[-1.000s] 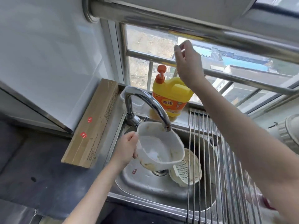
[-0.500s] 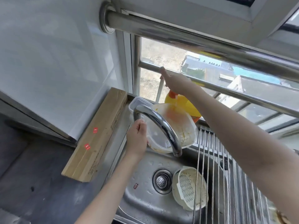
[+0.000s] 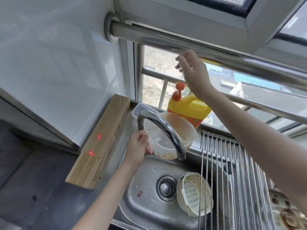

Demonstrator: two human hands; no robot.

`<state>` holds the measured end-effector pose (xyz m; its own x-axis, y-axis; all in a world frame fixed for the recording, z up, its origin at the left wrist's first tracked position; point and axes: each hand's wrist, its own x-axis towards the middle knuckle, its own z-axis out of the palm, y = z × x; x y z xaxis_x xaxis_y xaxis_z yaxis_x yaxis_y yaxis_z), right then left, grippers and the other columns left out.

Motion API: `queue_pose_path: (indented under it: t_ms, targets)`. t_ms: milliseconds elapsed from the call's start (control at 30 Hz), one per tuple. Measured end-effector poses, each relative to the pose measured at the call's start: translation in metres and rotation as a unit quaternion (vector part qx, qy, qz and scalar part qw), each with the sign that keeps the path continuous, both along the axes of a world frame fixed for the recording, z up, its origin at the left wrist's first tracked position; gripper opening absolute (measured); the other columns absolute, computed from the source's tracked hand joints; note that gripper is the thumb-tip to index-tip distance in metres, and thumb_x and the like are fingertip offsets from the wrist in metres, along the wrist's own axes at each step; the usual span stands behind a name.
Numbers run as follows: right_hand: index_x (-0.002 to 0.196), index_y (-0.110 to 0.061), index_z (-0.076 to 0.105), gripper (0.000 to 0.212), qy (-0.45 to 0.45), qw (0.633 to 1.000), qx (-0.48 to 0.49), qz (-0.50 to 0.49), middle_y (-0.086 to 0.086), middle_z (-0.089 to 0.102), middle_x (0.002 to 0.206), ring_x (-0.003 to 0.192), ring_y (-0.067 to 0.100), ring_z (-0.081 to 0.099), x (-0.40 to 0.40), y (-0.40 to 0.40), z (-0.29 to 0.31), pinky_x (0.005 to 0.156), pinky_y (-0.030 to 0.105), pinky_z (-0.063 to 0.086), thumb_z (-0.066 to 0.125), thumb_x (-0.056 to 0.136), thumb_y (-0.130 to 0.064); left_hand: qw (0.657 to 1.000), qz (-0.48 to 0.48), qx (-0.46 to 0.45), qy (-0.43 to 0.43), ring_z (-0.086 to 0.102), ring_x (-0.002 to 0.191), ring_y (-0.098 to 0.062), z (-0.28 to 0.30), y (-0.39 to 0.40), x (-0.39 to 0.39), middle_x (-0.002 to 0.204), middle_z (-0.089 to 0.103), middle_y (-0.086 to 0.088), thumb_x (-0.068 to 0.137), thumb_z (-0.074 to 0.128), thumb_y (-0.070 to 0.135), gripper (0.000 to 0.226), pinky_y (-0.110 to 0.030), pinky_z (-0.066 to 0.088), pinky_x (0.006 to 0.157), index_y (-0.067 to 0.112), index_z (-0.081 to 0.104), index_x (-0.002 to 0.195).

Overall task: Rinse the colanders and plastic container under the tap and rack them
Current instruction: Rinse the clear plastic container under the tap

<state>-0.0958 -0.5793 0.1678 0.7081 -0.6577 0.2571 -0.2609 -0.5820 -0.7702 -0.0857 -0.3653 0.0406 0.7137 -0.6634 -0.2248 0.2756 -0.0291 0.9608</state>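
**Container held behind tap, colander in sink**

While the left hand (image 3: pixel 138 147) grips the soiled container (image 3: pixel 167 135) by its rim, tilted behind the tap (image 3: pixel 163 130), the right hand (image 3: pixel 193 73) hangs raised near the rail (image 3: pixel 216 47), fingers loosely curled, holding nothing. One colander (image 3: pixel 194 195) lies in the sink (image 3: pixel 146 203) beside the drain (image 3: pixel 166 188), partly under the rack (image 3: pixel 235 171).

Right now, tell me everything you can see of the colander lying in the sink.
The cream plastic colander lies tipped on its side in the steel sink, right of the drain strainer, its opening facing the camera. It is round, with a slotted grid panel inside and pale food residue smeared on its wall. Rods of the roll-up drying rack cross over its right part. Neither hand touches it, and no water is seen running onto it.
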Motion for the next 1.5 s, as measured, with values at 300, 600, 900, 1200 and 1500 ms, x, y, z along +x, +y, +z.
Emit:
queue_pose_path:
  t_ms: [300, 600, 900, 1200, 1500]
  targets:
    - [0.093, -0.021, 0.060, 0.015, 0.081, 0.994, 0.076, -0.016, 0.003, 0.063, 0.066, 0.061, 0.018, 0.057, -0.098, 0.049, -0.081, 0.059, 0.030, 0.046, 0.047, 0.096, -0.013, 0.990, -0.079, 0.110, 0.039, 0.030, 0.042, -0.016, 0.017, -0.034, 0.011, 0.036, 0.028, 0.009, 0.093, 0.037, 0.006, 0.036, -0.020, 0.041, 0.039, 0.016, 0.034, 0.059]
    - [0.100, -0.017, 0.063, 0.018, 0.198, 0.963, 0.184, 0.020, 0.008, 0.070, 0.079, 0.060, 0.018, 0.059, -0.095, 0.008, -0.052, 0.053, 0.025, 0.047, 0.046, 0.096, -0.012, 0.956, -0.241, 0.155, 0.061, 0.029, 0.035, -0.006, 0.019, -0.058, 0.036, 0.056, 0.026, -0.001, 0.096, 0.023, -0.001, 0.039, -0.017, 0.042, 0.040, 0.015, 0.037, 0.063]
    - [0.109, -0.016, 0.059, 0.016, 0.309, 0.932, 0.152, 0.113, 0.008, 0.070, 0.084, 0.063, 0.017, 0.061, -0.096, 0.016, -0.068, 0.050, 0.026, 0.048, 0.047, 0.099, -0.022, 0.905, -0.358, 0.228, 0.033, 0.028, 0.040, -0.007, -0.019, -0.034, -0.018, 0.051, 0.029, 0.007, 0.094, 0.043, 0.016, 0.023, -0.024, 0.042, 0.051, 0.017, 0.045, 0.072]
    - [0.088, -0.011, 0.070, 0.026, 0.387, 0.889, 0.096, 0.224, 0.006, 0.071, 0.087, 0.085, 0.024, 0.066, -0.044, 0.039, -0.179, 0.085, 0.047, 0.053, 0.059, 0.088, -0.034, 0.959, -0.214, 0.156, 0.097, 0.041, 0.040, 0.001, -0.059, 0.051, -0.033, 0.049, 0.051, 0.010, 0.101, 0.036, 0.012, 0.024, -0.016, 0.042, 0.052, 0.004, 0.058, 0.093]
    - [0.089, -0.009, 0.075, 0.028, 0.309, 0.914, 0.052, 0.258, 0.004, 0.069, 0.080, 0.075, 0.014, 0.059, -0.081, 0.058, -0.183, 0.073, 0.037, 0.049, 0.058, 0.093, -0.030, 0.966, -0.188, 0.130, 0.124, 0.057, 0.057, -0.009, -0.073, 0.071, -0.039, 0.070, 0.066, 0.001, 0.098, 0.046, 0.030, 0.027, -0.022, 0.043, 0.056, 0.010, 0.064, 0.095]
